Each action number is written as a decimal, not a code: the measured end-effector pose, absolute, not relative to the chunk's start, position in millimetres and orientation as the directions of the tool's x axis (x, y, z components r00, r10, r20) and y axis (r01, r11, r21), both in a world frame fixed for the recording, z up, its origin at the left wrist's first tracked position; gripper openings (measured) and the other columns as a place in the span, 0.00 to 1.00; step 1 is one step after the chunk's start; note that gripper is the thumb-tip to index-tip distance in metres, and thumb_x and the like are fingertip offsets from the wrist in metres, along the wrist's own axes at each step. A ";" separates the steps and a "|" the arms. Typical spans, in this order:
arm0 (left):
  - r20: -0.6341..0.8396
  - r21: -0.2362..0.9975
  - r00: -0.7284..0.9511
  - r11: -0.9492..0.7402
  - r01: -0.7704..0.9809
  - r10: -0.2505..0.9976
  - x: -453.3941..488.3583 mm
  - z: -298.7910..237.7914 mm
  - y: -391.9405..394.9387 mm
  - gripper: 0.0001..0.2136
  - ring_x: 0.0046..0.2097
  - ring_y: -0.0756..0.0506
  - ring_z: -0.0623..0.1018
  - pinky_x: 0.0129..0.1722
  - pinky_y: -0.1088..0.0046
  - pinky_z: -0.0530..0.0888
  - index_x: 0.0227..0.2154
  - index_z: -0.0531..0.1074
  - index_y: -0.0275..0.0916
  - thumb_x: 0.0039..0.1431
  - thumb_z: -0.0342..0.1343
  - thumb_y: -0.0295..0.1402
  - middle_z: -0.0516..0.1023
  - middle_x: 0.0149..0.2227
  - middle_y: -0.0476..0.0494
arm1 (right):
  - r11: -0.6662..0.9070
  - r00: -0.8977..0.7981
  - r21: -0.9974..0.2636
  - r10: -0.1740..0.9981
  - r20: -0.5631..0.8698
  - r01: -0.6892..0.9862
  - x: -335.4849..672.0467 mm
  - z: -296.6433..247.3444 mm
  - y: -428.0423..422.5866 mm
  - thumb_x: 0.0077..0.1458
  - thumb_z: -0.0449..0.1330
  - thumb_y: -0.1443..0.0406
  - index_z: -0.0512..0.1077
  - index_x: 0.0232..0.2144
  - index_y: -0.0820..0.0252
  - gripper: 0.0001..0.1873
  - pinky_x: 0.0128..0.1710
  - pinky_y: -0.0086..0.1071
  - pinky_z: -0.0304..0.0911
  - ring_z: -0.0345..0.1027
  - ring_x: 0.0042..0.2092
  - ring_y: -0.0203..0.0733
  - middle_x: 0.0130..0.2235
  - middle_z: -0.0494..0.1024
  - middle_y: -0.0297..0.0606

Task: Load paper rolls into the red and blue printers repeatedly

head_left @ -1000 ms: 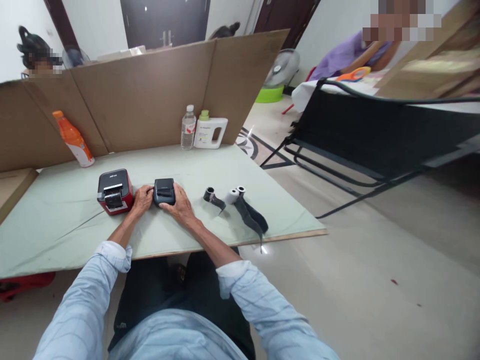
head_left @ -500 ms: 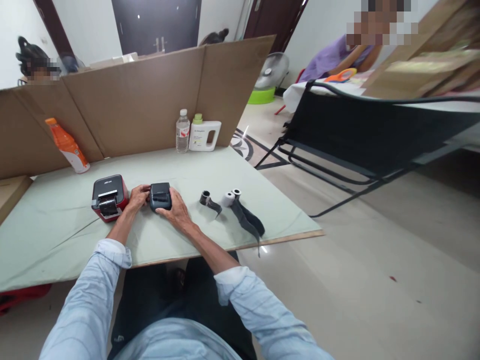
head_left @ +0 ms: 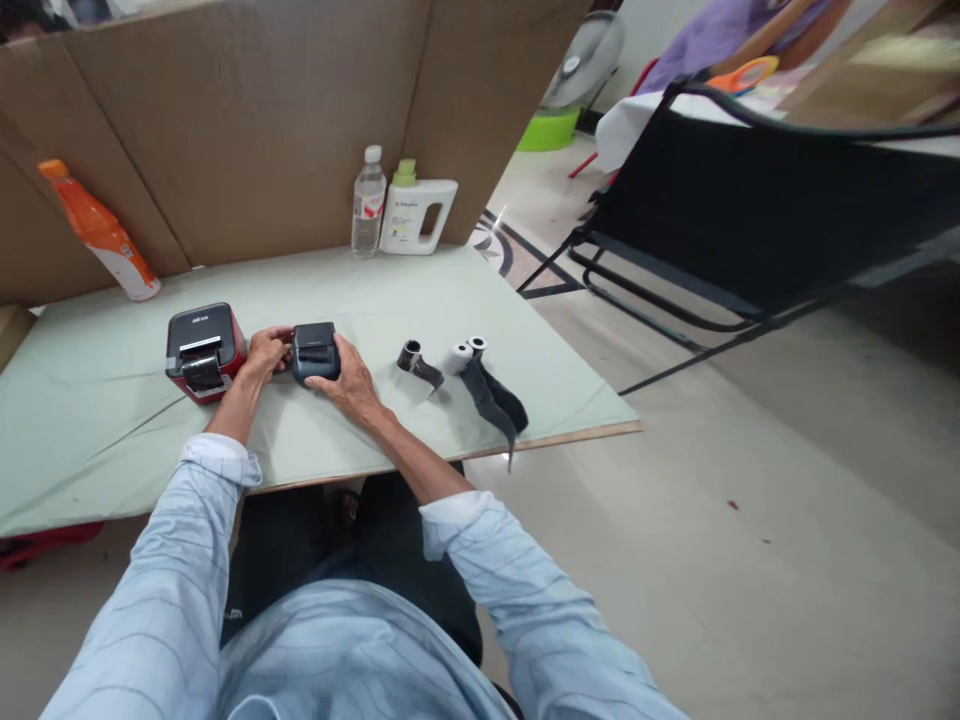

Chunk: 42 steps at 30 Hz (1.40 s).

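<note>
A small dark portable printer [head_left: 315,350] lies on the pale green table top, between both hands. My right hand [head_left: 351,382] grips its right side, the thumb along the front edge and the fingers round the side. On the other side, my left hand [head_left: 266,355] has its bent fingers closed at the printer's left edge; the fingertips are partly hidden. Left of that hand stands a larger black and red label printer [head_left: 204,350] with a dark strip at its front. To the right are a black ribbon roll [head_left: 410,355] and two white-cored rolls [head_left: 459,358] with dark ribbon trailing over the table edge.
A cardboard panel [head_left: 285,130] stands along the table's back. Before it are an orange bottle [head_left: 101,235], a clear water bottle [head_left: 369,205] and a white jug [head_left: 412,215]. Right of the table are a black folding chair [head_left: 750,200], a fan [head_left: 581,65] and a person in purple [head_left: 694,45].
The view has tipped downward, so the table things sit higher in the picture. Both hands stay at the small printer, with little visible change in their hold.
</note>
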<state>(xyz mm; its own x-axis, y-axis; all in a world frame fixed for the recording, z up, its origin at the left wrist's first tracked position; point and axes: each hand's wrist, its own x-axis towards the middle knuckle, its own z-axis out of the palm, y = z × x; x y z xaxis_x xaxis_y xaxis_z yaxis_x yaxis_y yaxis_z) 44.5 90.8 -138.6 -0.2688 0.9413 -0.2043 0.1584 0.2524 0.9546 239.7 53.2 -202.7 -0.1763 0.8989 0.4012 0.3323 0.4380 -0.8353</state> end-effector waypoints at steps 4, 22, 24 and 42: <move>-0.199 0.954 -0.262 0.247 0.169 0.944 46.5 -130.7 86.3 0.24 0.21 0.56 0.70 0.17 0.83 0.59 0.49 0.81 0.34 0.48 0.59 0.17 0.84 0.33 0.45 | 0.425 -0.173 -0.838 0.905 0.389 0.342 238.8 -198.6 53.2 0.48 0.75 0.54 0.58 0.72 0.59 0.55 0.71 0.57 0.57 0.61 0.70 0.63 0.70 0.67 0.55; -0.158 0.983 -0.209 0.173 0.059 0.965 47.3 -132.2 71.3 0.27 0.20 0.55 0.68 0.21 0.81 0.63 0.57 0.76 0.34 0.52 0.62 0.22 0.77 0.24 0.52 | 0.382 -0.158 -0.867 0.924 0.348 0.320 238.5 -189.7 47.4 0.46 0.76 0.55 0.57 0.72 0.60 0.56 0.68 0.54 0.62 0.65 0.68 0.62 0.67 0.70 0.55; -0.167 0.985 -0.184 0.173 0.020 0.969 47.3 -130.6 68.6 0.25 0.20 0.55 0.68 0.20 0.81 0.63 0.57 0.75 0.33 0.53 0.63 0.25 0.73 0.22 0.54 | 0.381 -0.160 -0.867 0.924 0.347 0.323 239.0 -188.4 46.5 0.46 0.76 0.56 0.58 0.71 0.61 0.55 0.69 0.53 0.61 0.64 0.68 0.62 0.68 0.69 0.56; -0.009 0.996 -0.250 0.030 0.081 0.968 49.0 -126.0 50.7 0.13 0.31 0.49 0.77 0.28 0.78 0.74 0.36 0.77 0.38 0.44 0.66 0.29 0.81 0.35 0.49 | 0.356 -0.187 -0.884 0.932 0.312 0.301 238.5 -183.3 42.0 0.46 0.76 0.57 0.59 0.71 0.58 0.54 0.70 0.54 0.59 0.64 0.69 0.61 0.69 0.69 0.53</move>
<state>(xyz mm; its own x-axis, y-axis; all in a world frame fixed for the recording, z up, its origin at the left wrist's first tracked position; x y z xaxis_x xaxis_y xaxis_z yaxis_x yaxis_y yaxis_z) 49.0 50.7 -126.0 -0.2499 0.9682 -0.0092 0.0811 0.0304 0.9962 238.5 42.0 -183.3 -0.1871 0.9316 0.3118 0.3012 0.3565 -0.8844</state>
